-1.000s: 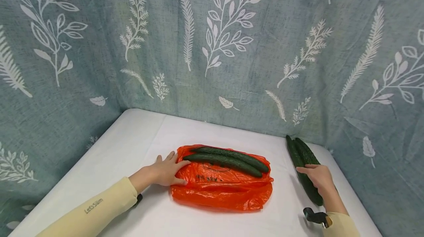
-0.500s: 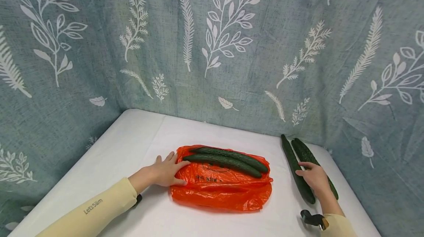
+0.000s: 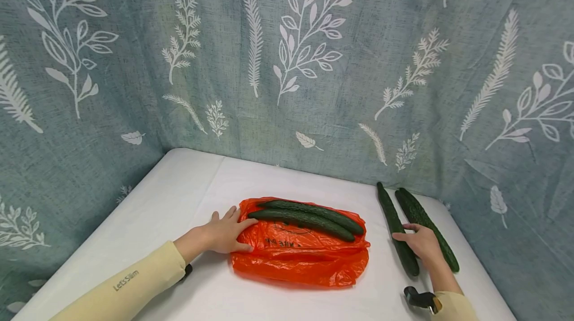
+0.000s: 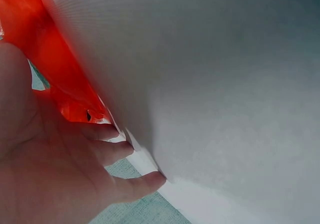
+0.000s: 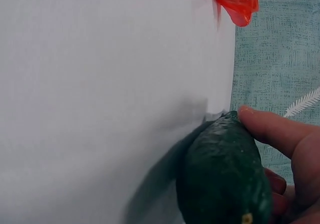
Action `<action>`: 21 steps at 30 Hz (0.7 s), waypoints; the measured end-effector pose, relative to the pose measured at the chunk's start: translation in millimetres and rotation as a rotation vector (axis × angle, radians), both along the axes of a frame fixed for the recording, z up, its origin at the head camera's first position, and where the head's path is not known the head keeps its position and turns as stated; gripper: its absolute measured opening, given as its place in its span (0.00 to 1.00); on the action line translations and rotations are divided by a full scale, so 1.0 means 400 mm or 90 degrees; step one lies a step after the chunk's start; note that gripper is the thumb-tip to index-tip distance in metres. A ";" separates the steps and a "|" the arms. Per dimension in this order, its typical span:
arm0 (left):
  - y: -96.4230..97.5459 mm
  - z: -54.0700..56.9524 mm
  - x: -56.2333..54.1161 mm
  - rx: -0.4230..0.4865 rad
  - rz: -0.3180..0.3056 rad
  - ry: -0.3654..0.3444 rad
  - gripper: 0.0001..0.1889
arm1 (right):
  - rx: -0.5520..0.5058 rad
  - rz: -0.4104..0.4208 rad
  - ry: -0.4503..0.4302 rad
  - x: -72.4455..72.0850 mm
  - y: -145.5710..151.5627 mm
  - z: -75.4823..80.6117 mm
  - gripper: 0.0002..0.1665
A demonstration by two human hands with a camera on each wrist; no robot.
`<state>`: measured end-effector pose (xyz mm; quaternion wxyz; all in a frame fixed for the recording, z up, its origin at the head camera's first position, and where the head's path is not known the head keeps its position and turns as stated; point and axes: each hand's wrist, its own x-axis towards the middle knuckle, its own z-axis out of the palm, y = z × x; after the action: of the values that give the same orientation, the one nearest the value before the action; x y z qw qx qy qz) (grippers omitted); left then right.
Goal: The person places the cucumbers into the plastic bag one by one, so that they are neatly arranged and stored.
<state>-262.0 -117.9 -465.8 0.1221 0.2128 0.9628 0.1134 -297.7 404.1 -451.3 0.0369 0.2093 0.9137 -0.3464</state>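
Observation:
A crinkled red plastic bag [image 3: 305,267] lies at mid-table with two dark green cucumbers [image 3: 301,218] side by side on it. My left hand [image 3: 218,233] rests at the bag's left end, fingers spread and straight; the left wrist view shows its palm beside the red plastic [image 4: 55,49]. At the right, my right hand [image 3: 423,243] holds a cucumber [image 3: 388,209] between thumb and fingers; its end [image 5: 220,174] fills the lower part of the right wrist view. Another cucumber [image 3: 421,219] lies just right of that one, partly behind the hand.
The white table [image 3: 188,176] is enclosed by grey-green curtains [image 3: 269,126] with white leaf prints at the back and sides. A black wrist mount [image 3: 419,297] sits near the right sleeve cuff.
My right hand has moved slightly left with the held cucumber, opening a gap between it and the cucumber on its right. The left hand and the bag have stayed in place.

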 end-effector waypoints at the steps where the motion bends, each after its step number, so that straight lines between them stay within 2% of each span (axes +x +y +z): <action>1: 0.001 -0.001 -0.001 -0.001 0.000 -0.001 0.41 | -0.004 -0.006 -0.003 -0.001 0.000 -0.004 0.45; 7: 0.004 0.004 0.002 -0.005 -0.001 -0.004 0.41 | -0.016 -0.039 -0.005 0.000 -0.001 -0.024 0.47; 16: 0.000 0.010 0.005 -0.009 0.000 -0.004 0.41 | -0.052 -0.030 -0.024 0.005 0.012 -0.039 0.56; 21: 0.002 0.009 0.004 -0.009 0.001 -0.003 0.41 | -0.075 -0.026 -0.019 0.005 0.017 -0.039 0.57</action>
<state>-260.3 -117.1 -462.3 0.1256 0.2112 0.9634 0.1070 -295.7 410.7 -466.9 0.0555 0.2304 0.8865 -0.3975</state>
